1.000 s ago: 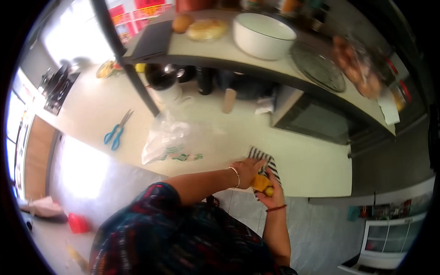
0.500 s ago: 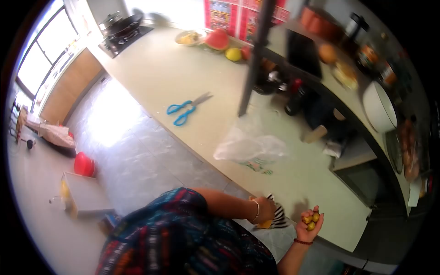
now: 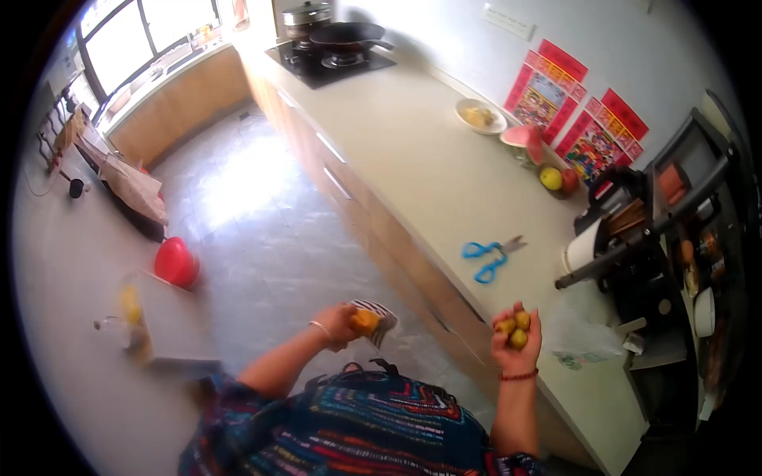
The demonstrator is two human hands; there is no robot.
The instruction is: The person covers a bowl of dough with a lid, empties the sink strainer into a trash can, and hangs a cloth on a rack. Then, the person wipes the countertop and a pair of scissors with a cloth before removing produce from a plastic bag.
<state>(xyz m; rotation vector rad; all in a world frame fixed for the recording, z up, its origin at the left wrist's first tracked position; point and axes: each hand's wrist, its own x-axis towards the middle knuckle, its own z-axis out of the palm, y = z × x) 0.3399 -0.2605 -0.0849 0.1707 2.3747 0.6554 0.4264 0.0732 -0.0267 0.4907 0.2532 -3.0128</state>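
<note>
My left hand point(image 3: 340, 327) is closed around a black-and-white striped cloth point(image 3: 382, 319) with an orange part, held out over the floor. My right hand point(image 3: 517, 361) is turned palm up near the counter edge, its fingers curled about small round yellow-green fruits point(image 3: 518, 339); three show, and their exact kind is unclear. Just right of that hand, a clear plastic bag point(image 3: 586, 335) with green print lies on the counter. Farther up the counter, scissors point(image 3: 486, 252) with blue handles lie with their blades apart.
The long counter point(image 3: 413, 151) holds a bowl of food point(image 3: 480, 117), cut watermelon point(image 3: 522, 137) and a yellow-green fruit point(image 3: 550, 178). A wok point(image 3: 347, 36) sits on the stove at the far end. A dark rack point(image 3: 627, 250) stands at right; a red container point(image 3: 176, 262) is at left.
My view has swung toward the stove and window. My left hand has moved left with the striped cloth, away from the counter. My right hand still holds the fruits.
</note>
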